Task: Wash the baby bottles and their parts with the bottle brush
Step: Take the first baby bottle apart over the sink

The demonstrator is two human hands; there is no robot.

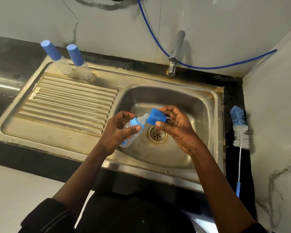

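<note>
Spreading beneath and around both grips, the dark bench (233, 98) carries a steel sink (200, 115). Its ribbed draining board (65, 105) lies out to the left of the left grip (118, 130). Both grips hang over the basin, near each other but not touching.

Well beyond the right grip (176, 125), at the back edge of the sink, stands a chrome tap (175, 52). A blue hose (208, 66) loops along the wall behind it. Well to the right of the right grip, the bottle brush (240, 130) lies on the bench beside the wall, bristle head away from the person and handle towards them.

Far beyond and to the left of the left grip, a capped bottle (56, 58) and a second capped bottle (79, 61) stand upright and close together at the back of the draining board.

The left grip clasps the baby bottle (128, 140), fingers and thumb curled round its body just below the blue collar. The bottle is tilted, with its bare teat pointing towards the right grip. That grip pinches the blue cap (156, 117) between thumb and fingertips, just off the teat's tip. The drain (157, 134) sits directly below the cap.
</note>
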